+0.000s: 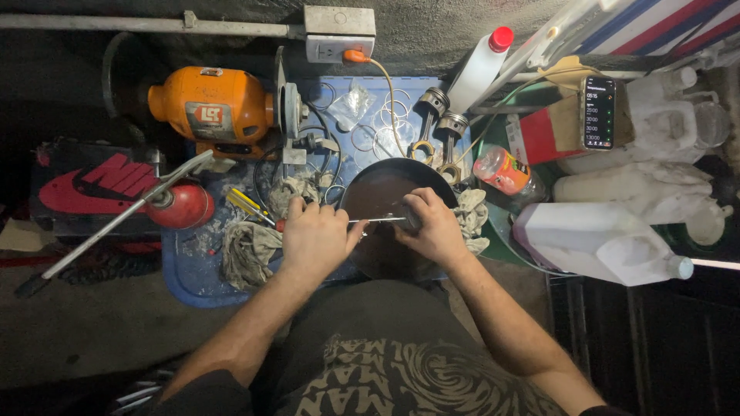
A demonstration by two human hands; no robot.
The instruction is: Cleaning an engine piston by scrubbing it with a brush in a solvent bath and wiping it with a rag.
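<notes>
My left hand [314, 235] grips one end of a thin metal tool [376, 221] that runs across to my right hand [428, 225]. My right hand is closed around a small dark metal part together with the tool's other end. Both hands hover over a dark round pan [378, 185] holding dark liquid. The pan stands on a blue tray [185, 270]. What sits inside my right fist is mostly hidden.
An orange bench grinder [212, 104] stands at the back left, a red canister with a long metal nozzle [181, 204] beside it. Two connecting rods [439, 127], loose rings, rags [248, 248] and a yellow screwdriver [248, 204] lie on the tray. White jugs [597, 243] and a phone [599, 112] are right.
</notes>
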